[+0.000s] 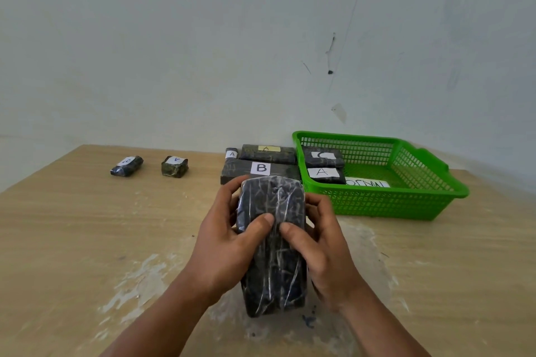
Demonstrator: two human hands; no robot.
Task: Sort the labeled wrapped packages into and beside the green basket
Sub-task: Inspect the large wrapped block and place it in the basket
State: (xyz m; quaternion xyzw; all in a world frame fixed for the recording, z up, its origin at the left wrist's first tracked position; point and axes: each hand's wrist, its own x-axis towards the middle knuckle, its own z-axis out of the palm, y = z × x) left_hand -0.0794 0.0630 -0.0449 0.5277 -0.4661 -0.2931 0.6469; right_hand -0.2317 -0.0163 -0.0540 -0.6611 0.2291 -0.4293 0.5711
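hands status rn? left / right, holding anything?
Left hand: closed on the dark wrapped package, gripping its left side.
Right hand: closed on the same package, gripping its right side.

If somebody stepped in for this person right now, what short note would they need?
Left hand and right hand both grip a large dark plastic-wrapped package; no label shows on it.
In the green plastic mesh basket: two dark packages, one marked A.
Beside it: a long B package and two A packages.
Left: two small wrapped packages far left on the wooden table, plus the held one.
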